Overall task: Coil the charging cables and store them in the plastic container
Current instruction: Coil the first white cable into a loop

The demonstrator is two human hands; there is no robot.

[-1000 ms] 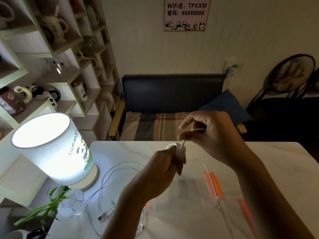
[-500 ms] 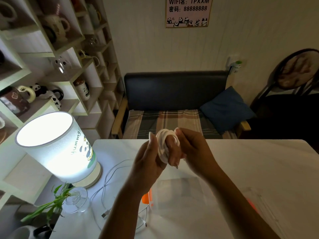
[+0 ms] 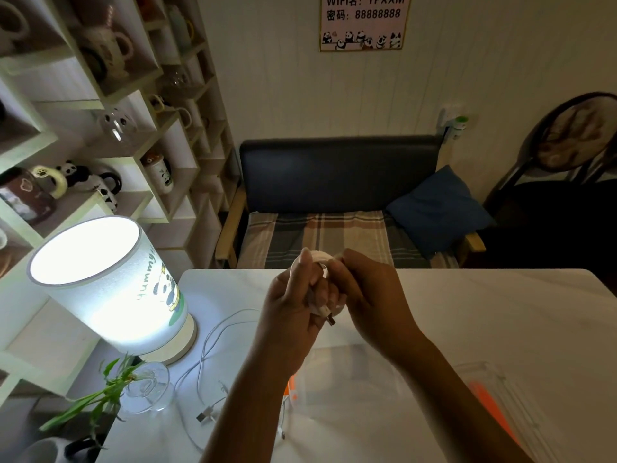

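Left hand [image 3: 293,315] grips small white coiled cable [image 3: 321,262] raised above counter [image 3: 500,329], loops trapped in fingers so coil keeps shape; right hand [image 3: 370,302] pinches coil from other side, likely tucking loose end; connector tip [image 3: 331,320] pokes out below

Clear plastic container [image 3: 337,375] sits on counter right under hands, handy for drop; its outline faint, forearms cover part

Second cable [image 3: 213,342] lies uncoiled beside lamp [image 3: 110,282], partly behind left arm

Finger positions inside coil unclear
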